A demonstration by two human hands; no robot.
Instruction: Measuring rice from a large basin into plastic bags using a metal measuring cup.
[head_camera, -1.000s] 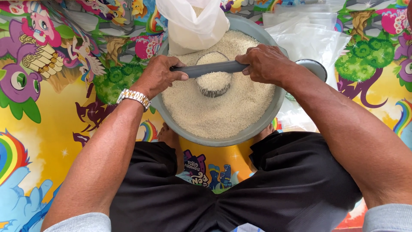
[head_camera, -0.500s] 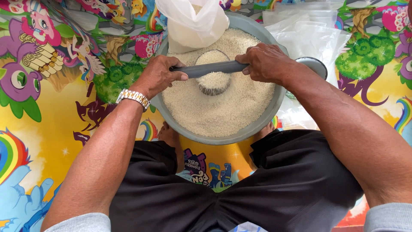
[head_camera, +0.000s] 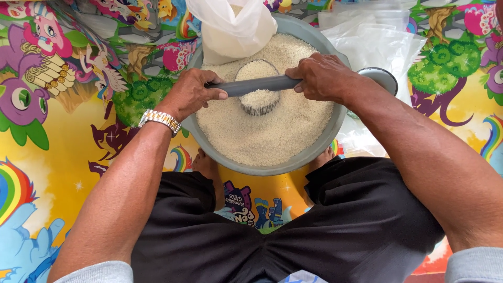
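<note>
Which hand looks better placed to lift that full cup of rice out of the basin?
Probably the left hand. It sits beside the rice-filled cup on the side nearer the white bag, gripping only the tip of the grey bar. The right hand is wrapped around the bar's other end.

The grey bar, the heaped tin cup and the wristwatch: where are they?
grey bar (head_camera: 264, 84), head view, middle of bar.
heaped tin cup (head_camera: 260, 105), head view, its side wall.
wristwatch (head_camera: 160, 118), head view, metal band on left wrist.
</note>
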